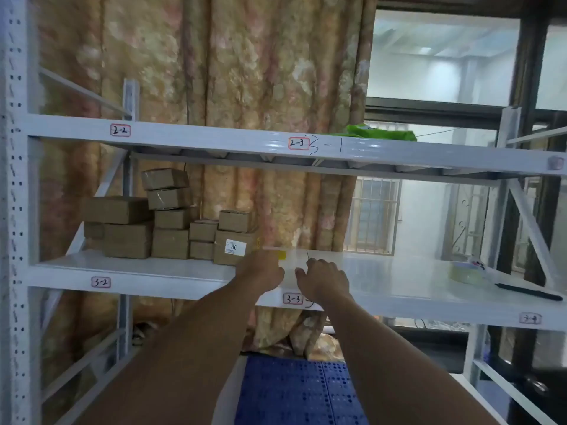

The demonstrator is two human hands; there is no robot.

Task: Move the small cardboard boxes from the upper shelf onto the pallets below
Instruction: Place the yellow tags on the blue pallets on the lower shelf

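Observation:
Several small cardboard boxes (170, 220) are stacked at the left of the middle shelf (159, 273), marked 3-2. The rightmost lower box (228, 251) carries a white label reading 30. My left hand (260, 271) reaches over the shelf's front edge, right at that box's lower right corner, its fingers loosely curled with nothing seen in them. My right hand (323, 279) hovers beside it over the bare shelf near the 3-3 mark, fingers loosely curled and holding nothing. A blue perforated pallet (294, 391) lies below, between my forearms.
A tape roll (466, 273) and a black pen-like tool (527, 292) lie at the shelf's right end. A green bag (380, 133) sits on the shelf above. White uprights and diagonal braces frame the bay. A patterned curtain hangs behind.

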